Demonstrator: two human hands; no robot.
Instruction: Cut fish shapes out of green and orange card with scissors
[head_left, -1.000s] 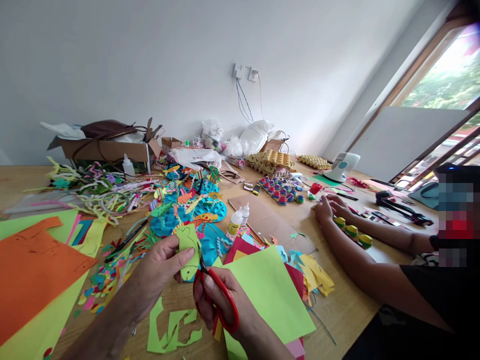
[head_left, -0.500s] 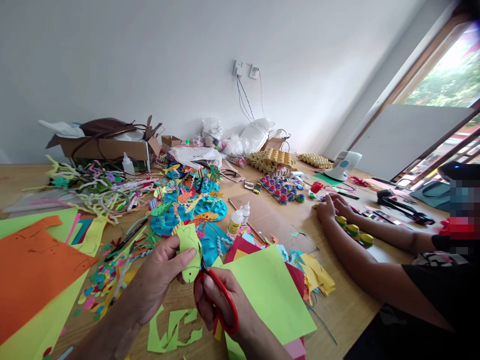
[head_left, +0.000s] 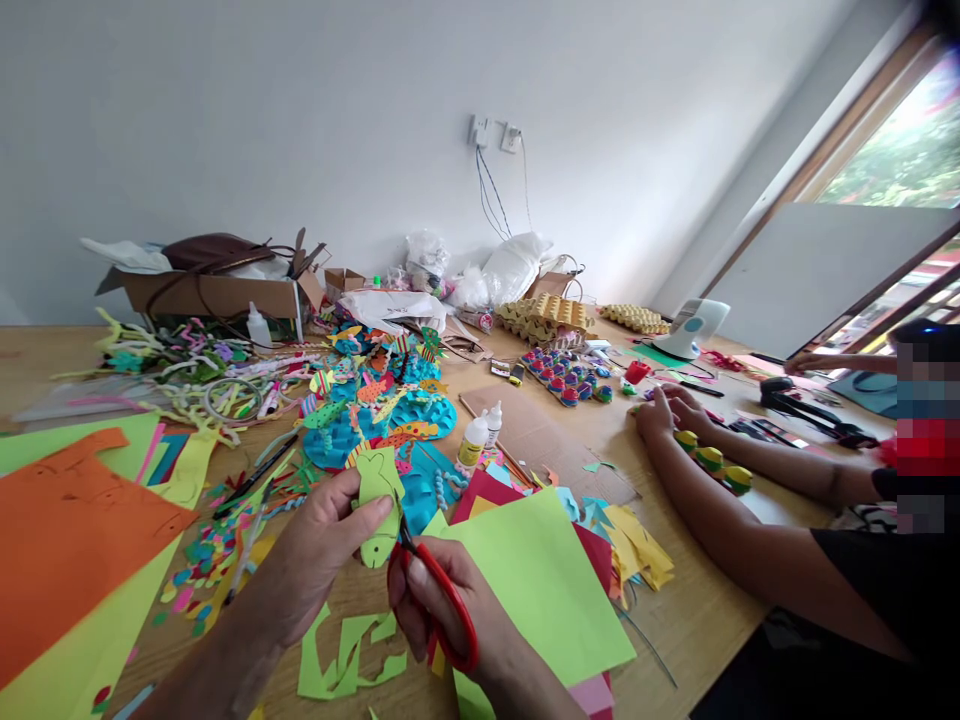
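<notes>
A small piece of green paper (head_left: 379, 548) with a fish drawn on it is pinched between the thumb and fingers of my left hand (head_left: 330, 540). Red-handled scissors (head_left: 452, 600) sit in my right hand (head_left: 450, 595), their dark blades against the paper's right edge. Below my hands, green paper offcuts (head_left: 349, 655) lie on the wooden table (head_left: 247, 690). A large green sheet (head_left: 536, 590) on top of other coloured paper spreads out to the right, partly under my right wrist.
Blue egg-carton pieces with paper fish (head_left: 375, 400) stand ahead, beside glue bottles (head_left: 474, 440). Orange paper (head_left: 75, 540) lies at left. A co-worker's arms (head_left: 697, 490) reach in from the right, near painted carton pieces (head_left: 709, 458). A cardboard box (head_left: 195, 295) stands by the wall.
The paper and scissors are almost where they were, with the paper tilted very slightly. The view has shifted a little. Another arm now shows at the far right.
</notes>
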